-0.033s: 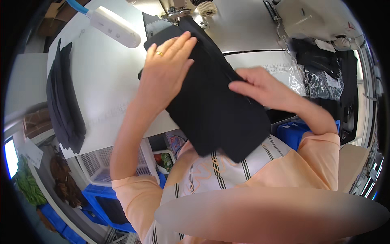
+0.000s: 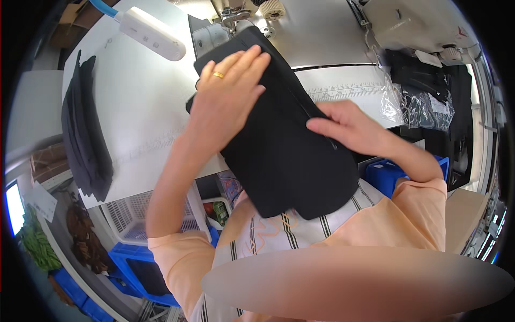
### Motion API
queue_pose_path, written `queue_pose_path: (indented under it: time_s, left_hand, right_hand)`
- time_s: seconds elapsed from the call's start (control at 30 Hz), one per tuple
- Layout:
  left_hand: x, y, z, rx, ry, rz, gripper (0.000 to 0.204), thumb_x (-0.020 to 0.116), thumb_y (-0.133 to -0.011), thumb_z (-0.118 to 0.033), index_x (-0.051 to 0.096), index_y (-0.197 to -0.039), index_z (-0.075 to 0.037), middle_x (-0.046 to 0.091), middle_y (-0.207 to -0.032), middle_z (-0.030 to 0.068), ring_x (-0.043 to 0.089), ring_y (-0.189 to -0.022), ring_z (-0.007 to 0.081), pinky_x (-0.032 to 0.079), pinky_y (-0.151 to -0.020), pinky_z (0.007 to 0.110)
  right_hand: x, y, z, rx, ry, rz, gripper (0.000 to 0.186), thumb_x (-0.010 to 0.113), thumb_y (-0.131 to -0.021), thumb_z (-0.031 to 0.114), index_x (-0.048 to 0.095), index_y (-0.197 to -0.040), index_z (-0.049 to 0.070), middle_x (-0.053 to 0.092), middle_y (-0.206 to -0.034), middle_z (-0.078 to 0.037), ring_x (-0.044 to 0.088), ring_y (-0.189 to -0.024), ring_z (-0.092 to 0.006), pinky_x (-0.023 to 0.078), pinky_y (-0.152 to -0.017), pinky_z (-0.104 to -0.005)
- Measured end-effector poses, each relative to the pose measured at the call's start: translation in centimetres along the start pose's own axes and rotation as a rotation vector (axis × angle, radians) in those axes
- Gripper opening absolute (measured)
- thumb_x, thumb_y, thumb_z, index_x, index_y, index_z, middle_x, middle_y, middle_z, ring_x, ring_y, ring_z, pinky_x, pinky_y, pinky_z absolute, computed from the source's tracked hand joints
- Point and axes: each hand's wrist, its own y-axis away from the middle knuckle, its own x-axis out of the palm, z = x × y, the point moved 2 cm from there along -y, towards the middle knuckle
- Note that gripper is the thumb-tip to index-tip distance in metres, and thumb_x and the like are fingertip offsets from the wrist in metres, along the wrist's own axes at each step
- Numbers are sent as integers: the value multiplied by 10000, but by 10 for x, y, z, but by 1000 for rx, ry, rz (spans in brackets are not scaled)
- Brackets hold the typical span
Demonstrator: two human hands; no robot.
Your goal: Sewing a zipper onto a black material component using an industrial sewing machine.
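Note:
A black fabric piece with a slit-like line along its right side stretches from the sewing machine's presser foot back to my chest. Its near end hangs over the table edge. My left hand, a gold ring on one finger, lies flat on the far part of the cloth with fingers stretched out. At the right edge, my right hand pinches the cloth between thumb and fingers, thumb on top. Whether the far end sits under the presser foot or just beside it, I cannot tell.
A stack of dark fabric pieces lies on the white table at left. Above it a white oblong device hangs on a blue cord. Plastic-wrapped dark goods lie at right. A white basket stands below the table edge.
The black fabric and both hands have shifted slightly toward me and to the right. The cloth's far end has drawn back a little from the presser foot.

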Motion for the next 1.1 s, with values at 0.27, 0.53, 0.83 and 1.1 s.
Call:
queue_pose_path:
  time_s: [0.27,0.53,0.83,1.1]
  left_hand:
    - [26,39,-76,61,36,206,602,694,-838,-339,511,-1394,-196,408,-1501,60,379,-1364,265,322,-1052,560]
    - [31,52,-89,-144,20,115,503,654,-893,-274,545,-1376,-186,444,-1485,46,420,-1348,252,325,-1052,570]
    - [16,24,-57,-61,111,10,207,635,-844,-74,654,-1050,-79,558,-1340,103,511,-1208,290,378,-994,404]
    - [2,4,-40,11,293,290,209,685,-791,-83,670,-1000,-89,594,-921,63,559,-978,259,382,-947,402]
  right_hand:
    - [27,109,-55,273,102,197,333,613,-961,306,636,-918,-23,564,-666,-195,546,-556,-253,466,-582,-351]
    - [-112,-29,0,-171,1520,-629,285,575,-930,133,564,-1193,23,645,-835,-154,636,-734,-353,524,-662,-424]
    - [-121,-81,-40,-418,1543,-770,231,585,-828,118,628,-998,-32,675,-928,-198,651,-748,-291,524,-692,-333]
    - [-104,-36,-29,-344,1211,-581,340,531,-890,63,560,-1228,29,625,-1012,-147,625,-895,-336,496,-810,-408]
